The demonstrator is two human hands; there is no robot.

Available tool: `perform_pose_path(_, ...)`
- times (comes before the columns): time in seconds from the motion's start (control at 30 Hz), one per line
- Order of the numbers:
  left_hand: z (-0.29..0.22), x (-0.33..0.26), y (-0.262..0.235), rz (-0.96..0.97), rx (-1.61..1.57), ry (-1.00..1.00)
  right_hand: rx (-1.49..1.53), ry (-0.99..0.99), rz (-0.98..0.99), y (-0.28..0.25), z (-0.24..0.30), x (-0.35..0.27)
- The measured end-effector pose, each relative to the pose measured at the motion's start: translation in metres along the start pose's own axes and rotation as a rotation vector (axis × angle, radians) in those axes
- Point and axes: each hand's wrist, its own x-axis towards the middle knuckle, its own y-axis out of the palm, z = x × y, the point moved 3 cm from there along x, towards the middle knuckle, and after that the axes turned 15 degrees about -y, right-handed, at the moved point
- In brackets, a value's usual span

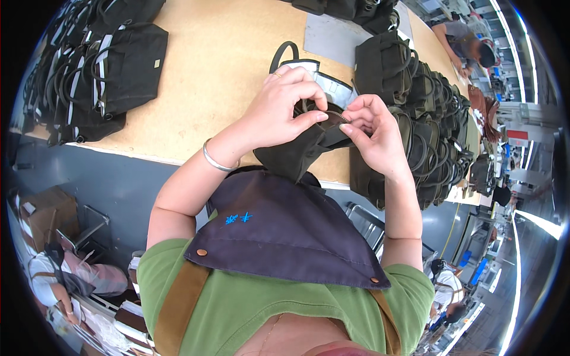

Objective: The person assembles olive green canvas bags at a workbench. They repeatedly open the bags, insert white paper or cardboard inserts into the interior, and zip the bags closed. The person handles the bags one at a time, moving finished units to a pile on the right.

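A dark olive handbag (286, 155) rests at the near edge of the table, right in front of my apron (285, 222). Its mouth gapes upward and shows a brown inside with a metal-toothed zipper (338, 114) along the rim. My left hand (285, 105) pinches this zipper edge between thumb and index finger. Opposite it, my right hand (375, 132) grips the zipper with thumb and fingertips, a short way from the left thumb. Behind my hands, a rounded handle (284, 52) stands up beside a pale panel with dark edging (335, 89). Whether a zipper pull is held cannot be made out.
Black handbags (133, 65) are piled on the left of the tan table (208, 77). Olive bags (386, 68) crowd its right side. A grey sheet (335, 35) lies behind. People work at the far right (469, 47) and lower left (53, 273). A cardboard box (50, 213) stands left.
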Motion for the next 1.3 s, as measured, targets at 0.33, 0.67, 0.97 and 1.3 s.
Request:
perform_pose_path(0.33,0.002,-0.015,0.029,0.182,-0.015,-0.128,0.12,0.021,-0.002,-0.003,-0.003,-0.004)
perform_pose_path(0.67,0.001,-0.022,0.033,0.114,-0.088,-0.245,0.118,0.026,0.072,-0.002,-0.005,-0.003)
perform_pose_path(0.97,0.043,0.002,-0.026,0.205,0.462,-0.155,-0.131,-0.125,0.217,0.015,0.005,-0.002)
perform_pose_path(1.3,0.003,-0.025,-0.038,-0.26,0.68,0.284,-0.458,-0.668,0.111,-0.025,-0.004,0.007)
